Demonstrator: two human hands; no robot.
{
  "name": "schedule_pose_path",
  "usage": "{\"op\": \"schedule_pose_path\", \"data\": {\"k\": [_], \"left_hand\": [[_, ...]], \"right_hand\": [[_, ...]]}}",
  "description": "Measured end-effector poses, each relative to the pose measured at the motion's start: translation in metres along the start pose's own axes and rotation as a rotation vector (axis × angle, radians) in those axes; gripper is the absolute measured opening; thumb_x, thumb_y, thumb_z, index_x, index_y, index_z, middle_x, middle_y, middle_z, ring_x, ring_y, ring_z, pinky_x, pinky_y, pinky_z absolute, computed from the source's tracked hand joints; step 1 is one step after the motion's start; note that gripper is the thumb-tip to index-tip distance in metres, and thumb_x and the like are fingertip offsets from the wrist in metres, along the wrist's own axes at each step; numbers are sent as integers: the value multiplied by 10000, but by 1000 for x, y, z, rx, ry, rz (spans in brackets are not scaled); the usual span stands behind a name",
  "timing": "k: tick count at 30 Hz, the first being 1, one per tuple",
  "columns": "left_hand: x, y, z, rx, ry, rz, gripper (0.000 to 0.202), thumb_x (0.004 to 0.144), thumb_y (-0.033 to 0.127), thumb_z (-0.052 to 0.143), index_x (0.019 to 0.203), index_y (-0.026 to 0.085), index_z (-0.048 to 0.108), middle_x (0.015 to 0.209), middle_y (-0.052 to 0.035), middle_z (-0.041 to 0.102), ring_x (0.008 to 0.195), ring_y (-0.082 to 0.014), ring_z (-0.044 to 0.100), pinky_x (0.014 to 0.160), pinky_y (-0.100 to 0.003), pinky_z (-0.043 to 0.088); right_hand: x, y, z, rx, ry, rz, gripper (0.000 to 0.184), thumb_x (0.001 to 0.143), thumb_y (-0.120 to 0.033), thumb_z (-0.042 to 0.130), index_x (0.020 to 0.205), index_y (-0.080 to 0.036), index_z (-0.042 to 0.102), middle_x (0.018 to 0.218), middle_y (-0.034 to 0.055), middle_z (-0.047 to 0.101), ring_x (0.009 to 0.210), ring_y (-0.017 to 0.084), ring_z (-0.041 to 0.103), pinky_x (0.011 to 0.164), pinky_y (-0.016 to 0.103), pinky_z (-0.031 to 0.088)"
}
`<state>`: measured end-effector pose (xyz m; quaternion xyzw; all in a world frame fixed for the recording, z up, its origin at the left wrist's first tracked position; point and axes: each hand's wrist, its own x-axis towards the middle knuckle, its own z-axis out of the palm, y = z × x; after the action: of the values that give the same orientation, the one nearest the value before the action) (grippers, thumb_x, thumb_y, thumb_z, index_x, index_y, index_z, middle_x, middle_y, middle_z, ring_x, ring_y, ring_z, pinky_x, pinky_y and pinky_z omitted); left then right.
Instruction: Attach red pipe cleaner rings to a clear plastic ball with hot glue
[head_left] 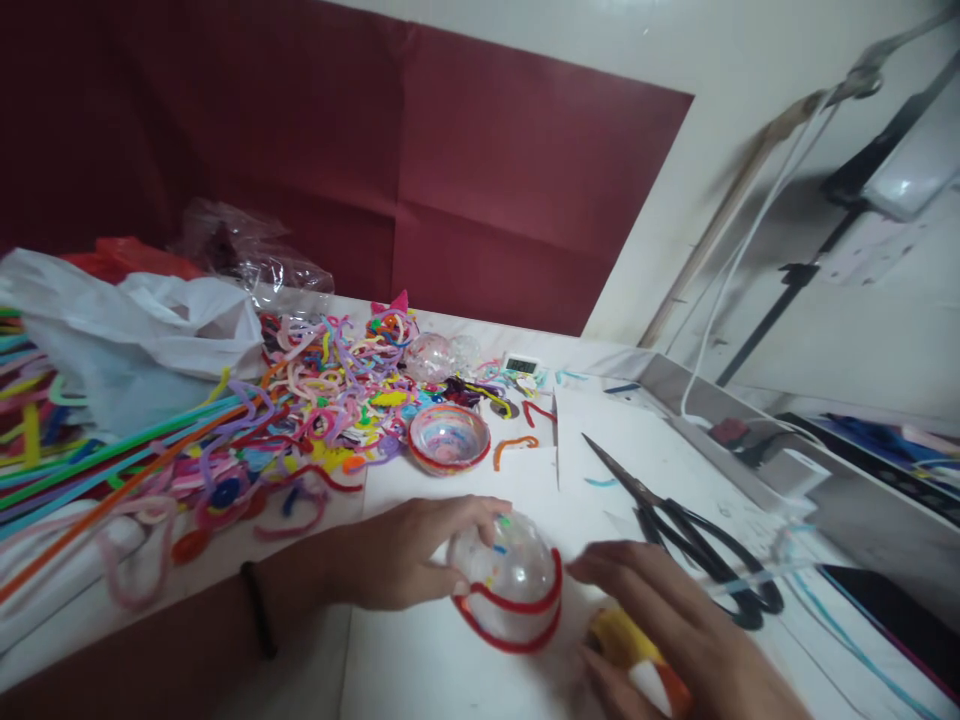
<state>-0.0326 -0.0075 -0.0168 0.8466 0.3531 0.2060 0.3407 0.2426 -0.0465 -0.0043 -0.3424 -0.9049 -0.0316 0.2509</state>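
Note:
My left hand [424, 550] grips a clear plastic dome [517, 560], thumb at its lower left and fingers over the top. Small coloured specks show in the plastic. A red pipe cleaner [517, 645] runs along the dome's lower edge, and another red strand curves above it, its end standing up at the right. My right hand [660, 620], smeared by motion, is just right of the dome. Between its thumb and fingers is a yellow, white and orange bottle-like thing [626, 640]; its kind is unclear. Behind the dome, a clear bowl [448, 440] with a red-orange rim sits on white paper.
Black-handled scissors [675, 520] lie at the right, blades pointing away. A heap of pipe cleaners [322, 390] and a white plastic bag [142, 340] fill the left. A small digital clock [521, 365] stands behind. A dark phone [892, 620] lies at the right edge.

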Motion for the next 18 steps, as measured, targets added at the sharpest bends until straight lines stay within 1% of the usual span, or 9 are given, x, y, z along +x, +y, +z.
{"op": "schedule_pose_path", "data": {"k": [1,2,4,7,9,12,16,18], "left_hand": [[0,1,0,3,3,-2,632,756,92,642,1345,212,448,1342,-111,589,1146,-294,599,930,-385,487],[-1,1,0,5,8,7,662,758,93,643,1372,215,426,1317,-101,603,1134,-281,601,936,-379,482],[-1,0,1,-1,15,40,675,765,93,643,1385,221,409,1295,-91,613,1138,-258,593,958,-369,464],[-1,-2,2,-20,31,92,629,767,96,651,1340,242,435,1305,-82,607,1161,-245,577,979,-367,443],[0,-4,3,-24,34,107,580,771,106,654,1298,249,458,1293,-75,610,1155,-245,582,973,-365,444],[0,-5,3,-15,39,101,547,777,110,652,1272,240,457,1284,-74,613,1138,-240,592,964,-357,444],[-1,-2,2,-32,31,102,416,762,87,660,1116,236,500,1362,-66,569,1191,-239,565,977,-340,428],[-2,-1,1,-40,30,103,395,758,79,662,1083,235,499,1403,-66,538,1212,-237,553,982,-334,420]], "right_hand": [[11,-7,4,15,-26,-10,356,822,-196,613,1158,-270,521,1046,57,641,944,189,659,773,254,584],[20,-12,9,35,-22,-25,348,815,-190,610,1143,-250,509,1043,70,630,935,198,655,766,275,589],[30,-17,18,76,-12,-11,282,818,-184,589,1081,-234,502,1004,80,610,882,212,645,717,317,595],[32,-18,29,119,12,22,182,857,-198,541,1027,-238,492,962,73,581,837,225,619,671,361,582],[32,-18,32,136,9,52,147,882,-217,525,1020,-247,487,981,69,564,855,229,600,684,371,566],[32,-18,34,157,-2,93,132,901,-236,519,1026,-259,485,1016,63,541,898,232,573,725,380,538],[35,-20,36,181,2,98,132,901,-222,512,1027,-258,495,1003,62,529,910,241,552,733,386,510],[36,-21,38,194,4,109,129,894,-210,515,1013,-256,502,994,61,529,905,245,540,728,389,498]]}}
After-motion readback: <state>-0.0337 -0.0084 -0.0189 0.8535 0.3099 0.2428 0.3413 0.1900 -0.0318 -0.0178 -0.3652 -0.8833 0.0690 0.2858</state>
